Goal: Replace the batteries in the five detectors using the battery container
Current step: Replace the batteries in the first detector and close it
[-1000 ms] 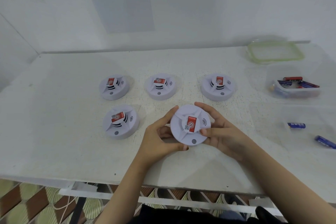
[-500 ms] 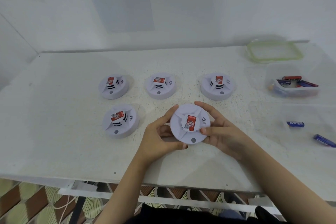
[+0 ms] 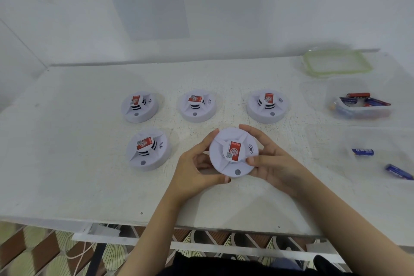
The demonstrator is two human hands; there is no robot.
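- Cradling the near detector just above the desk, left hand and right hand curl their fingers around its rim.
- Judging by looks: light, rigid, smooth plastic; grip the rim.
- Farther right, battery container sits open.

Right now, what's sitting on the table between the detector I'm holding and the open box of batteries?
Nothing: in the head view, only bare white table separates the held detector from the battery box.
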